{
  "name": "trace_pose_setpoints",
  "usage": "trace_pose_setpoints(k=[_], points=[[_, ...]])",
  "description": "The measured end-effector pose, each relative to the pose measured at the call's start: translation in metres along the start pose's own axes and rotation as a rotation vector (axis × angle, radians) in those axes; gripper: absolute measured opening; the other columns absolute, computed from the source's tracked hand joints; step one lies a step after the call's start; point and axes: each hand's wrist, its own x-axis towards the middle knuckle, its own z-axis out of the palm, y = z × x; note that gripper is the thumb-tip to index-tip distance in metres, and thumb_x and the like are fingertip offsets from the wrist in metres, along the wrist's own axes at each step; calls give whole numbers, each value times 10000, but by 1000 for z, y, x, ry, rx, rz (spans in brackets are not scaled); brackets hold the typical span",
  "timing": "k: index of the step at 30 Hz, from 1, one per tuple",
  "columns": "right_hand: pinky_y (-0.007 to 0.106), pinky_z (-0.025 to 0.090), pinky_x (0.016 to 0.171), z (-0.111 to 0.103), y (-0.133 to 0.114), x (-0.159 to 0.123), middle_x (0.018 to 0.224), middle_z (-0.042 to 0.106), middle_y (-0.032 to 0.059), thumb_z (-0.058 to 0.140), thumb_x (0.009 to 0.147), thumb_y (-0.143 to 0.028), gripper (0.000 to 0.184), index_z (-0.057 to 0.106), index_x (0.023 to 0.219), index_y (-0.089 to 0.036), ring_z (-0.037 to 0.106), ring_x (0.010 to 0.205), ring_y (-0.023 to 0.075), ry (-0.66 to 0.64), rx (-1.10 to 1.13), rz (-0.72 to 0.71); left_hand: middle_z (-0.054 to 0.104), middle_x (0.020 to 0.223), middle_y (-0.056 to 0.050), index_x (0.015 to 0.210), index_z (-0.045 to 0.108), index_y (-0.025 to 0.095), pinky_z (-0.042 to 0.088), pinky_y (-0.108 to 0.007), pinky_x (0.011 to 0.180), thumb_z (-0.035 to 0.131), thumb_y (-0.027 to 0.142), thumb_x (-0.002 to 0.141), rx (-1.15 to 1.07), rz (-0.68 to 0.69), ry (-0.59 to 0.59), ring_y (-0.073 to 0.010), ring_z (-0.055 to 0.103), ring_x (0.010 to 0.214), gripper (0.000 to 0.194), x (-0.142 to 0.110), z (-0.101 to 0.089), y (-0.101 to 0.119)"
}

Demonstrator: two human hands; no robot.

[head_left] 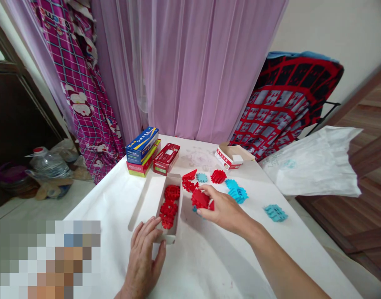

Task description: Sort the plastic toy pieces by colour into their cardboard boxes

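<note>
Right grip (224, 209) half closed, fingers (209, 192) curled round a clump of red gear-edged plastic pieces (199, 199), low over the surface (240, 257), can't tell if clump touches it. Small teal bit (194, 209) shows just under the clump. Left grip (143, 257) open, fingers spread, fingertips against the side of a long white cardboard box (175, 179), nothing held. Box stands between the two grips, packed with more red pieces (169, 207). Just ahead of right grip: red triangular piece (189, 175), small red cluster (188, 185), teal gear (202, 177), red gear (218, 176). Ahead and to its right, teal stack (237, 193), then a separate teal piece (275, 213) further off. Beyond left grip: blue box (142, 144) on top of a green and red box (143, 164), red box (166, 158) beside them. Far ahead of right grip, torn open carton (230, 155), white plastic bag (311, 162) at the surface edge. Pink curtain (190, 70) behind everything, water bottle (49, 164) on the floor well left of left grip
</note>
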Motion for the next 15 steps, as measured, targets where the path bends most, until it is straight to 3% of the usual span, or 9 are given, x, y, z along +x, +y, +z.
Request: trace_pose_setpoints(k=[4, 7, 12, 15], points=[[348, 414, 905, 8, -45, 16, 1179, 676, 84, 689, 753, -380, 529, 564, 1244, -230, 604, 1072, 260, -80, -37, -194, 639, 1268, -135, 1108, 524, 191, 417, -436, 1097, 575, 78, 834, -10, -35, 10, -212, 571, 1252, 301, -1, 0, 1], [386, 396, 912, 21, -59, 23, 1133, 672, 110, 697, 751, -390, 518, 586, 1221, -204, 581, 1069, 281, -112, -127, -268, 605, 1295, -140, 1142, 517, 202, 487, -445, 1036, 592, 110, 834, -16, -88, 39, -230, 573, 1239, 330, -4, 1, 2], [419, 387, 941, 33, -59, 22, 1104, 666, 98, 745, 724, -490, 532, 627, 1167, -220, 565, 1065, 284, -201, -134, -364, 546, 1326, -149, 1228, 482, 211, 544, -456, 977, 598, 127, 840, -67, -156, 52, -260, 532, 1280, 414, -8, 3, 3], [420, 379, 983, 26, -46, 22, 1201, 655, 94, 696, 800, -463, 453, 627, 1185, -233, 543, 1147, 272, -97, -85, -355, 533, 1335, -155, 1239, 479, 205, 534, -468, 995, 598, 124, 843, -60, -152, 35, -262, 524, 1286, 421, -9, 3, 3]])
